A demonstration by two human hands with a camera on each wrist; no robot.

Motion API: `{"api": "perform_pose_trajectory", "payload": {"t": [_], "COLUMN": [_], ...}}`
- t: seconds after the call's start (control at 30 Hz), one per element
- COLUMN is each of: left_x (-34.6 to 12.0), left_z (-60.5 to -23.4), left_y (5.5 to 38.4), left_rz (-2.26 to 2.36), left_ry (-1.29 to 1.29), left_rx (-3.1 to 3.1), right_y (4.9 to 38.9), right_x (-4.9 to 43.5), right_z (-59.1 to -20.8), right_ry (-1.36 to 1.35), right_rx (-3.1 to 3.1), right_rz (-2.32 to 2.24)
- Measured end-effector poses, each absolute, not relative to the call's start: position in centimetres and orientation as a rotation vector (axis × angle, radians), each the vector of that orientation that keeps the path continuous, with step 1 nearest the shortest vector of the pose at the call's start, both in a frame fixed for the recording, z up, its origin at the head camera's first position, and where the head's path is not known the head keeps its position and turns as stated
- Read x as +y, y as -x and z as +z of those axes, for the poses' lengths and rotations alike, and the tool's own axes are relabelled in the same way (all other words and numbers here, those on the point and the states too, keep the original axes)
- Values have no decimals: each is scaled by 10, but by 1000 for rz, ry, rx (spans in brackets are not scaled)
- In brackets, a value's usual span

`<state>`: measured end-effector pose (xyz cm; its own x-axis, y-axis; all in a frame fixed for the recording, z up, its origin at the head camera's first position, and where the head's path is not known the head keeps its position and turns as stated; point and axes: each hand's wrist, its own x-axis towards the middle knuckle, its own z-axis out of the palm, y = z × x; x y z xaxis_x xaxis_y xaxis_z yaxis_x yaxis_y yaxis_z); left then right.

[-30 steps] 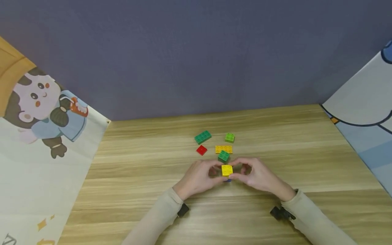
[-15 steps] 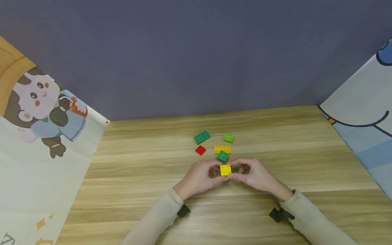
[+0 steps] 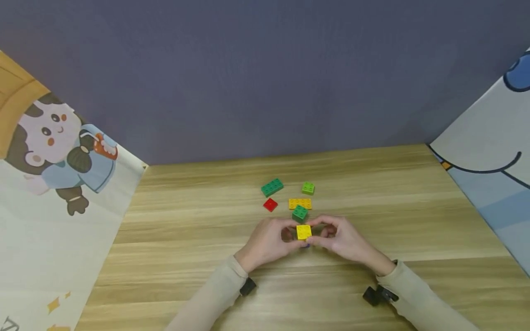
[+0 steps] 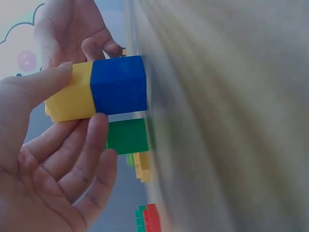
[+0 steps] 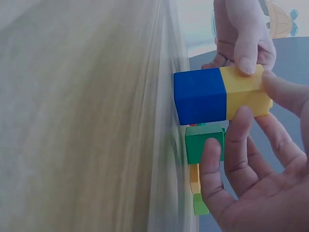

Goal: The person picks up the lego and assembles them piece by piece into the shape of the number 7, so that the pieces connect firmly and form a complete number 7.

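A plain slate-blue wall (image 3: 265, 78) rises along the far edge of a wood-grained tabletop (image 3: 186, 207), its streaks running left to right. The left wall (image 3: 33, 248) is white, printed with a cartoon figure (image 3: 58, 147) and orange stars (image 3: 54, 305). The right wall (image 3: 476, 138) carries white and blue areas with dark outlines. The light is soft.

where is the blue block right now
In both wrist views the blue block sits directly under the yellow block, beside a green block. The head view shows only its edge, right of centre, between the left hand and right hand.
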<state>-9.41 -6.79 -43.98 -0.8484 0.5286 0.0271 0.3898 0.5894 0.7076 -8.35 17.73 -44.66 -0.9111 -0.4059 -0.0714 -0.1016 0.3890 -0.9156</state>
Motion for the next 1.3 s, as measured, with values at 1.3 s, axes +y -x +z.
{"api": "perform_pose_trajectory", "payload": {"t": [1.3], "left_x": [-72], "left_z": [-435], "left_y": [94], "left_rz": [1111], "left_ry": [-712], "left_rx": [2618], "right_y": [115], "right_x": [175], "right_z": [-446], "right_ry": [357], "right_rx": [2592], "right_rz": [-1520]}}
